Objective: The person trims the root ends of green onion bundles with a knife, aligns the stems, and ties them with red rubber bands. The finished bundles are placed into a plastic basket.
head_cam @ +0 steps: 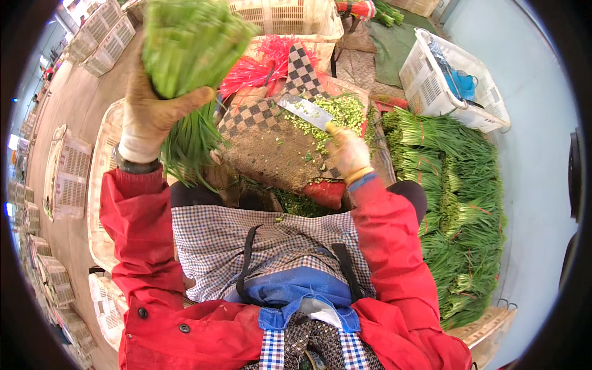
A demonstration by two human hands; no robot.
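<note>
My left hand [152, 108], in a soiled glove, holds up a thick bundle of green leafy stalks [189, 51], its pale ends blurred at the top and its dark leaves hanging below the hand. My right hand [349, 150], also gloved, grips the yellowish handle of a wide-bladed knife [305, 112]. The blade lies low over a work surface covered with brown and checkered cloth [273, 152], beside a heap of short cut stalk ends [347, 113]. Pink-red plastic ties [259, 69] lie beyond the cloth.
Tied bundles of green stalks [462, 222] are piled at the right beside the pale wall. A white plastic crate [421, 76] with blue items stands behind them. Another crate [323, 41] is ahead, and a long crate [99, 185] stands at my left. More crates [69, 180] line the floor.
</note>
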